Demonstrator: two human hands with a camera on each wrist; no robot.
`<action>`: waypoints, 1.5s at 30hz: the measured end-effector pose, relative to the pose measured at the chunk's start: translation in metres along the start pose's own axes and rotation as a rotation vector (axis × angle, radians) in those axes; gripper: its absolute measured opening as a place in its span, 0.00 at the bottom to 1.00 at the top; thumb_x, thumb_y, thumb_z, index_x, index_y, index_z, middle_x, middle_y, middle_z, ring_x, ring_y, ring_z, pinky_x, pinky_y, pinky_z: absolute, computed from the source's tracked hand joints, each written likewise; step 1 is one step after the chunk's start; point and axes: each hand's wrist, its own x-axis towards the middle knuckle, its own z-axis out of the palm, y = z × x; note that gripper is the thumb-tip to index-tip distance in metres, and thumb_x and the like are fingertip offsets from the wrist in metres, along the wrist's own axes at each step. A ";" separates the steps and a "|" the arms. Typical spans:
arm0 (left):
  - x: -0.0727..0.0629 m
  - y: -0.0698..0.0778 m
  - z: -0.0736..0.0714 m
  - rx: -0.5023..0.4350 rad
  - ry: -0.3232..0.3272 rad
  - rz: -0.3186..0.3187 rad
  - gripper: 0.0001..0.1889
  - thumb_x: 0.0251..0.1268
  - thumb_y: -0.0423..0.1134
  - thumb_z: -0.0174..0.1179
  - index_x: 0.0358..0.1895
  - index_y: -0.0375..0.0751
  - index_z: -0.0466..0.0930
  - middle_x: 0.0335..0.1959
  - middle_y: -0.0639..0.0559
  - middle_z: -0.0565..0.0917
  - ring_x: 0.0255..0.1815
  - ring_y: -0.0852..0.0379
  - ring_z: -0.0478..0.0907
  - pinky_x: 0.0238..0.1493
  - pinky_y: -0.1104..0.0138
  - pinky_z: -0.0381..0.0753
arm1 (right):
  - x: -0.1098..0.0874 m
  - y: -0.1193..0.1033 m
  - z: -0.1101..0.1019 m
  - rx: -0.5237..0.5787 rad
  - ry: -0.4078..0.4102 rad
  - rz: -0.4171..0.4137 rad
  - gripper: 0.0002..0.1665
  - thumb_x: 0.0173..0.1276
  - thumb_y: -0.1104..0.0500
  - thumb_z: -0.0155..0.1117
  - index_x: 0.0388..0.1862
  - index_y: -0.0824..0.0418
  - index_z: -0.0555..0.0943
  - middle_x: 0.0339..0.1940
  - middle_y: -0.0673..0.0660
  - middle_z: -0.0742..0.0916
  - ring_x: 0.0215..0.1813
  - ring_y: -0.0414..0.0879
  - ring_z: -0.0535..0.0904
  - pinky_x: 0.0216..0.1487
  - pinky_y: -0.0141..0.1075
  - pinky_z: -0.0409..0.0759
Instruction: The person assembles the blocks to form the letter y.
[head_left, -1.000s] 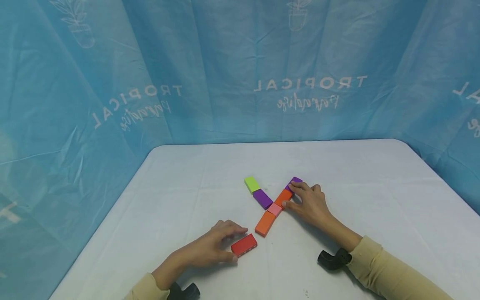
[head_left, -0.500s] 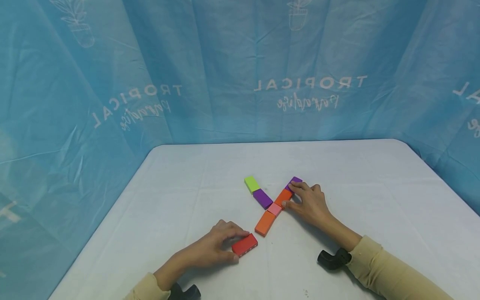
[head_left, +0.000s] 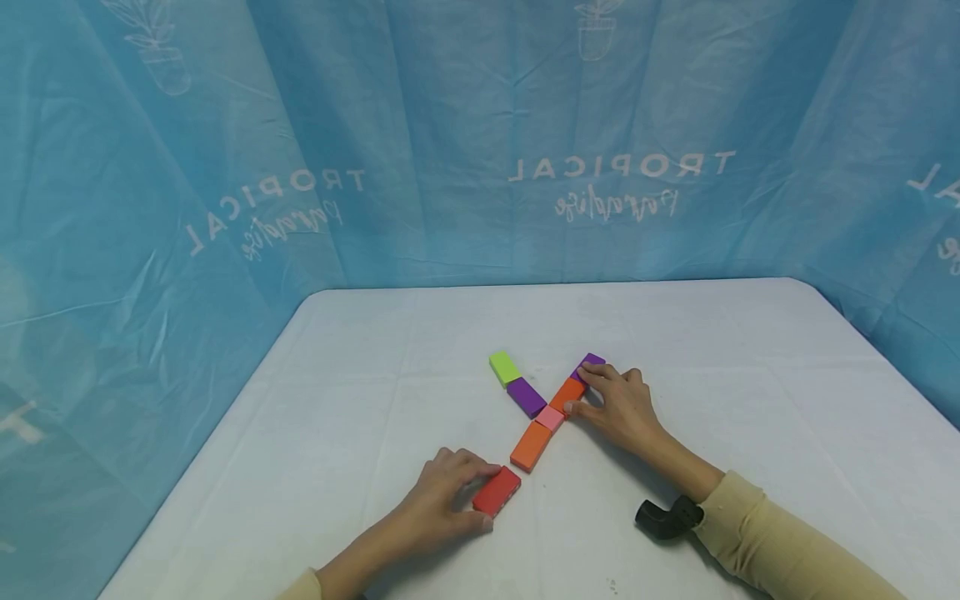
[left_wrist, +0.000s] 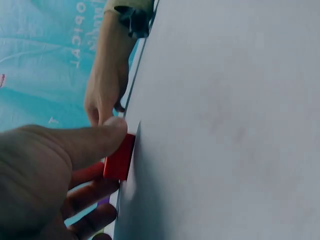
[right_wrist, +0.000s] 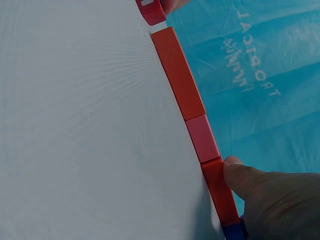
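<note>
My left hand (head_left: 442,504) holds a red block (head_left: 497,490) between thumb and fingers, just short of the near end of a row of blocks. In the left wrist view the red block (left_wrist: 120,159) sits under the thumb, close over the white table. The row runs from an orange block (head_left: 530,447) through a small pink block (head_left: 550,418) and a second orange block (head_left: 566,397) to a purple block (head_left: 592,360). My right hand (head_left: 618,407) rests there, its thumb against the second orange block and its fingers on the purple one, partly covering both.
A second purple block (head_left: 527,397) branches off the row to the far left, with a lime green block (head_left: 504,368) at its outer end. White cloth covers the table (head_left: 375,367). Blue printed curtains (head_left: 450,225) hang behind it and at both sides.
The red block, in my left hand, has turned and shifted slightly right, closer in line with the row. The left hand has turned with it. My right hand has stayed in place.
</note>
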 end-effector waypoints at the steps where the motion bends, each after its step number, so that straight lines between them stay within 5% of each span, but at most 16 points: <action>1: 0.000 0.001 0.001 0.015 0.016 0.005 0.29 0.49 0.47 0.70 0.59 0.59 0.75 0.49 0.64 0.77 0.50 0.63 0.64 0.50 0.64 0.66 | 0.000 0.000 0.000 0.000 0.000 0.001 0.38 0.54 0.43 0.70 0.61 0.60 0.76 0.62 0.60 0.79 0.45 0.56 0.67 0.40 0.42 0.63; 7: -0.001 0.007 0.007 0.059 0.111 0.050 0.29 0.47 0.44 0.72 0.57 0.52 0.77 0.47 0.60 0.78 0.46 0.63 0.65 0.47 0.65 0.64 | 0.000 0.000 0.001 0.002 0.006 -0.002 0.38 0.54 0.43 0.71 0.61 0.60 0.76 0.61 0.59 0.79 0.44 0.56 0.67 0.40 0.43 0.63; 12: 0.000 0.010 0.012 0.024 0.137 0.013 0.28 0.47 0.44 0.72 0.56 0.52 0.77 0.47 0.61 0.78 0.46 0.64 0.64 0.47 0.65 0.64 | 0.000 0.000 0.000 0.006 0.005 -0.005 0.39 0.54 0.43 0.70 0.61 0.60 0.76 0.62 0.60 0.79 0.44 0.56 0.67 0.40 0.43 0.63; 45: 0.005 0.009 0.007 -0.039 0.072 -0.046 0.29 0.50 0.45 0.70 0.60 0.54 0.75 0.48 0.62 0.76 0.47 0.62 0.62 0.44 0.68 0.64 | 0.000 0.002 0.001 0.012 0.012 -0.013 0.39 0.53 0.43 0.71 0.61 0.60 0.76 0.61 0.60 0.79 0.46 0.57 0.67 0.40 0.43 0.63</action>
